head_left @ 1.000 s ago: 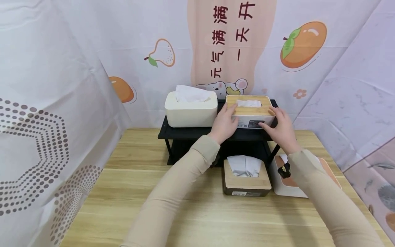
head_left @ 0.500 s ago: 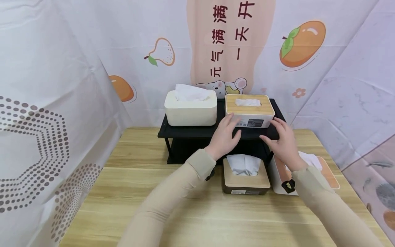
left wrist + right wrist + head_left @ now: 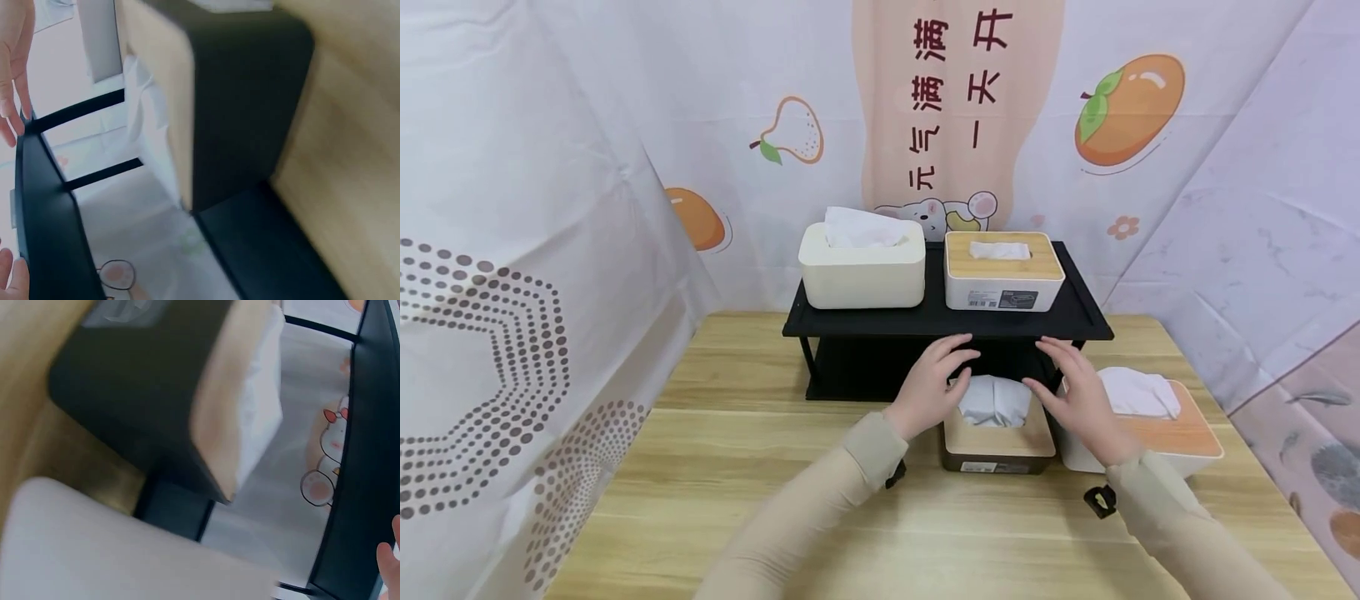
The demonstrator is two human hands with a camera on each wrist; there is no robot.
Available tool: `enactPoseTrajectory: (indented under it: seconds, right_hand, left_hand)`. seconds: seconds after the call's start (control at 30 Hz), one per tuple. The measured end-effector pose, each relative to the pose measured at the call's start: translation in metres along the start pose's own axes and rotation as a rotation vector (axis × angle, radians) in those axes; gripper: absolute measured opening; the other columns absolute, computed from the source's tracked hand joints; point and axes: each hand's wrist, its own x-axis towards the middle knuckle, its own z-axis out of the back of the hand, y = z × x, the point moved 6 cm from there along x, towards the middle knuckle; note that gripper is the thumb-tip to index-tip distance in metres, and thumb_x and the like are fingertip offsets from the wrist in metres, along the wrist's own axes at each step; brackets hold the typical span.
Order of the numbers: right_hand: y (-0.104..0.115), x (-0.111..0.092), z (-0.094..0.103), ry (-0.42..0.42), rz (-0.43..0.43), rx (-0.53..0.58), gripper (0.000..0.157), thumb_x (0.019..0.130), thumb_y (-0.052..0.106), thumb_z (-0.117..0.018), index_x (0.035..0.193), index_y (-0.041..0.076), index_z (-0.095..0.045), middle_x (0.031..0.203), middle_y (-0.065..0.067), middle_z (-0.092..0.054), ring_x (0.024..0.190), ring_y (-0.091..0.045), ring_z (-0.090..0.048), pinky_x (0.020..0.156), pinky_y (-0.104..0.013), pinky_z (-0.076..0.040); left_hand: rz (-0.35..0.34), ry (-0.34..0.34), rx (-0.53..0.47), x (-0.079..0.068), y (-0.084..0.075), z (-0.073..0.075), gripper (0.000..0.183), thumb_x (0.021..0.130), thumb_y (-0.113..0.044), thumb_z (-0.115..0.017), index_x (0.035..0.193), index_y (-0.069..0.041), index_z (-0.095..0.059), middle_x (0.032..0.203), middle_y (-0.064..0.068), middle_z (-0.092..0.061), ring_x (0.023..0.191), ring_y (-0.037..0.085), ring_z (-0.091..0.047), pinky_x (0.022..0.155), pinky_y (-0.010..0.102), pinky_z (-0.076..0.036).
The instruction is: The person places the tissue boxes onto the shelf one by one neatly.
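My left hand and right hand hover with spread, relaxed fingers over the left and right sides of a dark tissue box. That box has a pale wooden lid and a grey-white tissue poking up from its slot. It sits at the front of the black two-tier rack. Nothing is held in either hand. In the left wrist view the box's dark side fills the middle, and fingers show at the left edge. The right wrist view shows the same dark box from its other side.
A cream tissue box and a white tissue box with a bamboo lid stand on the rack's upper shelf. To the right, a white box with an orange-brown wooden lid rests on the wooden table.
Both hands have let go of the bamboo-lidded box on the upper shelf and moved down toward the dark tissue box. The bamboo-lidded box stays on the shelf.
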Motion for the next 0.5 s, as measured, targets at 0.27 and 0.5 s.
enactPoseTrajectory:
  seconds: [0.27,0.5]
  right_hand:
    - [0.003,-0.022,-0.012,0.11,0.003,-0.008,0.058,0.067,0.001,-0.079,0.12,-0.002,-0.055,0.125,-0.022,-0.052,0.112,-0.037,-0.05,0.09,-0.042,-0.038]
    - [0.003,-0.037,-0.015,0.138,0.047,-0.043,0.059,0.063,0.002,-0.081,0.117,-0.003,-0.057,0.121,-0.022,-0.055,0.108,-0.037,-0.052,0.091,-0.046,-0.038]
  left_hand:
    - [0.06,0.063,0.02,-0.021,0.003,-0.012,0.024,0.093,-0.013,-0.053,0.114,-0.008,-0.064,0.135,0.01,-0.051,0.123,0.021,-0.05,0.097,0.03,-0.046]
    - [0.09,0.119,0.02,-0.035,0.006,-0.018,0.027,0.094,-0.013,-0.052,0.118,-0.008,-0.062,0.137,0.011,-0.049,0.126,0.023,-0.047,0.102,0.035,-0.042]
